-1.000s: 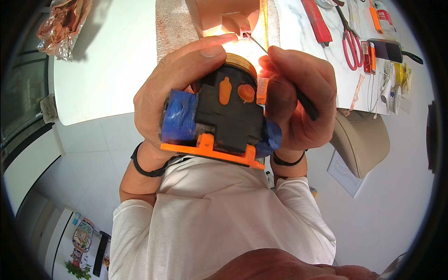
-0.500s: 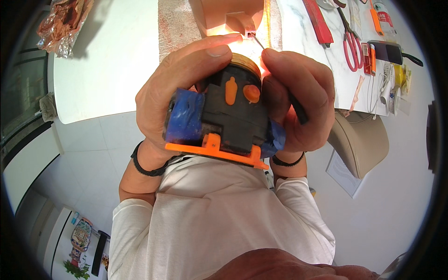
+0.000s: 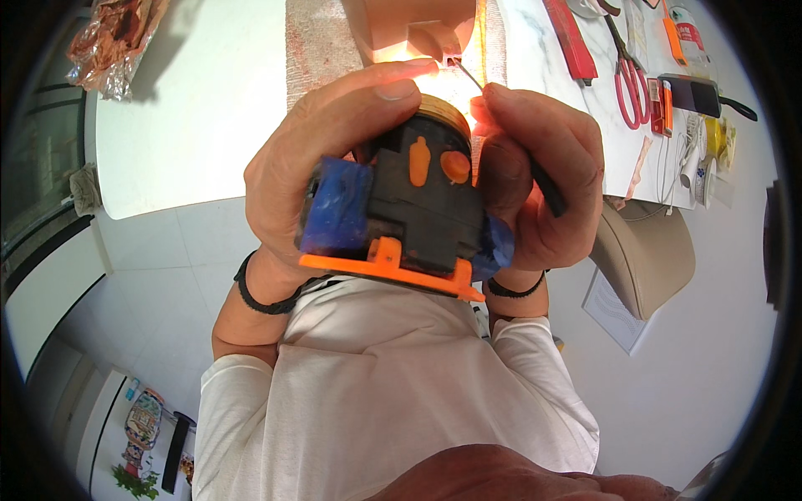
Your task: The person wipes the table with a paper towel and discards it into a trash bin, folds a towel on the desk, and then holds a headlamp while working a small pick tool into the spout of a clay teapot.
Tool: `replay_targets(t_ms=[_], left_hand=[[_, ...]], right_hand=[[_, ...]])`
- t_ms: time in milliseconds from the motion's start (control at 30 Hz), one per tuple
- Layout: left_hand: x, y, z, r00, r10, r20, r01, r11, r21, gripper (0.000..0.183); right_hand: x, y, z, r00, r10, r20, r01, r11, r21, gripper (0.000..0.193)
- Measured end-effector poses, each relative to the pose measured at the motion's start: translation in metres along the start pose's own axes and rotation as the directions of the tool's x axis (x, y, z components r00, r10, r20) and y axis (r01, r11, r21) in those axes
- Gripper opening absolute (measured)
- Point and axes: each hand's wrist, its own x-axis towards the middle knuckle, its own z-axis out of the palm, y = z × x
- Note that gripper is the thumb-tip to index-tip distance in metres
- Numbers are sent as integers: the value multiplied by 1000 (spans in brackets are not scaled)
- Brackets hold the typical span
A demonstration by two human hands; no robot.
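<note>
My right hand (image 3: 543, 175) is closed on a slim tool with a dark handle (image 3: 547, 188) and a thin metal shaft (image 3: 468, 73). The shaft's tip meets a small reddish slotted piece (image 3: 452, 61) at the near side of a smooth brown block (image 3: 409, 25). My left hand (image 3: 309, 150) is closed, its thumb and forefinger pointing at that piece; what they hold is hidden. A black lamp (image 3: 426, 192) with orange buttons, blue wrapping and an orange bracket covers the middle of the view, throwing bright light ahead. Whether my hands touch it, I cannot tell.
The block rests on a woven mat (image 3: 313, 50) on a white table (image 3: 192, 142). To the right lie a red pouch (image 3: 572, 42), scissors with pink handles (image 3: 632, 92), a dark phone-like device (image 3: 692, 93) and a bottle (image 3: 689, 37). A beige chair (image 3: 643, 259) stands at the table's right.
The right hand and its tool have shifted slightly right, the handle tilting a little. The left hand, lamp and block have moved slightly to the right in view.
</note>
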Motion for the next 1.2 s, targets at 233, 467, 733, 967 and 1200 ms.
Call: replay_targets(t_ms=[233, 467, 733, 967, 1200], left_hand=[[4, -16, -2, 950, 311, 11, -310, 941, 134, 42], [2, -9, -2, 997, 79, 8, -80, 994, 69, 45], [-1, -6, -4, 999, 35, 17, -35, 999, 23, 47], [0, -6, -4, 998, 53, 21, -54, 997, 51, 47], [0, -5, -3, 998, 63, 22, -64, 996, 66, 48]], right_hand=[[0, -2, 2, 1000, -11, 4, 11, 1000, -25, 20], [4, -7, -1, 996, 24, 85, -18, 997, -76, 21], [-1, -11, 7, 997, 78, 21, -78, 996, 34, 22], [0, -12, 5, 997, 70, 24, -71, 997, 11, 22], [-4, -8, 2, 998, 67, -2, -67, 997, 29, 26]])
